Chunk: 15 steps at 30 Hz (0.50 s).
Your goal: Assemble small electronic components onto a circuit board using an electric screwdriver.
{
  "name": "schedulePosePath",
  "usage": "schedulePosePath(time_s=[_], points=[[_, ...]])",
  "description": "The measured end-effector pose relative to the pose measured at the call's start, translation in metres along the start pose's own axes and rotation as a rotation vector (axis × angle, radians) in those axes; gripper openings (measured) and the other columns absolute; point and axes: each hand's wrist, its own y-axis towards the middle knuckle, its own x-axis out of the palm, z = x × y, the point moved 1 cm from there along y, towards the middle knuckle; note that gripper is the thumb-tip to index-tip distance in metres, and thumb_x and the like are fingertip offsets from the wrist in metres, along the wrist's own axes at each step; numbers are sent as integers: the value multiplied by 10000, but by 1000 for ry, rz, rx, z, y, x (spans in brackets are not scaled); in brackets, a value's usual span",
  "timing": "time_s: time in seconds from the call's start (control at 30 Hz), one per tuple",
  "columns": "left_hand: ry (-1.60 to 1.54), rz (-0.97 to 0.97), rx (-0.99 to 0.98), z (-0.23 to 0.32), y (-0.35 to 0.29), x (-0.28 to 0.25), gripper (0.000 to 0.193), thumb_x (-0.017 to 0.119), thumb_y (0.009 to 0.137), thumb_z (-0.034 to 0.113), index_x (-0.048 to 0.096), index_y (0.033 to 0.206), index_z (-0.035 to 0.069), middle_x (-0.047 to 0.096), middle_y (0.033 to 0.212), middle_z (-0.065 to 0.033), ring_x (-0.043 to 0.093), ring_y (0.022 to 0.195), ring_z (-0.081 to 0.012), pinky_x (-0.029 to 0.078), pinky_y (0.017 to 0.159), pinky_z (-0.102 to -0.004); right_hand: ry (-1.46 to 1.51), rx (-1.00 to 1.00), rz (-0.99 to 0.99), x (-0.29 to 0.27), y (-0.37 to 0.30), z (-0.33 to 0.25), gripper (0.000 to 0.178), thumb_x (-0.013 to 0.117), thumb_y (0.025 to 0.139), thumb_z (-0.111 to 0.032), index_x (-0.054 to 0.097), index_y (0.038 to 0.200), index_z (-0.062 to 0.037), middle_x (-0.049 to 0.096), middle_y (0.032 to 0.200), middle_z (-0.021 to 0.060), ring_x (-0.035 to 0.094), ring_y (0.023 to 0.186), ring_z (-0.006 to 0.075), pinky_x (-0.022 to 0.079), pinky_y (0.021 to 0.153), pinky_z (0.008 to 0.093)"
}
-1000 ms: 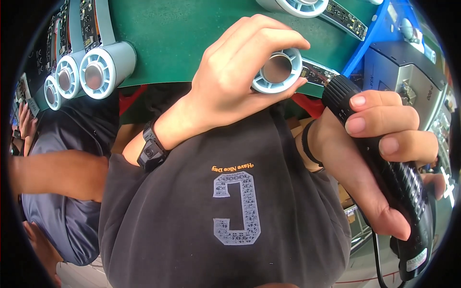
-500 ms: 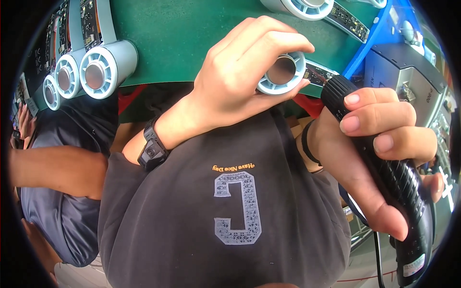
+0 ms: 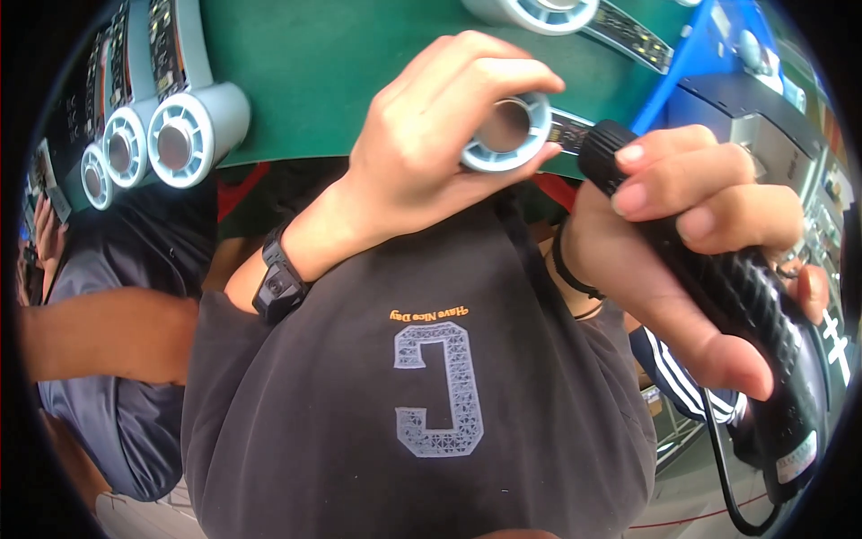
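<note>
My left hand curls its fingers and thumb round a pale blue cylindrical housing near the front edge of the green table. The housing's spoked ring and dark round centre face me. From its right side extends a flat strip with a circuit board. Wrapped in my right hand is a black electric screwdriver with a ribbed collar, its nose pointing up and left towards the strip. A cable hangs from the handle's lower end. I cannot make out whether the tool's tip touches anything.
Several similar housings with board strips stand at the left; another housing lies at the far edge. A blue tray and a grey box-shaped device are at the right. Another person's forearm is close on my left.
The screwdriver and my right hand have shifted up and slightly left. The view has drifted a little, so the table's things appear farther left. My left hand keeps its hold on the housing.
</note>
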Motion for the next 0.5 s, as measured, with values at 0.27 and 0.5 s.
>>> schedulePosePath(time_s=[0.27, 0.5], points=[[99, 31, -9, 6, 2, 4, 612, 999, 699, 48, 698, 1231, 25, 719, 1100, -146, 725, 955, -278, 607, 780, -360, -525, -3, 252, -63, 24, -64, 734, 377, 1069, -773, 459, 1336, -95, 522, 843, 87, 464, 458, 203, 440, 416, 342], [149, 12, 35, 3, 1, 6, 660, 1021, 694, 77, 684, 1260, 24, 714, 1108, -152, 723, 950, -260, 608, 770, -347, -724, -150, 525, -144, 37, -71, 812, 336, 1016, -852, 514, 966, -62, 520, 733, 61, 482, 465, 198, 446, 465, 333]])
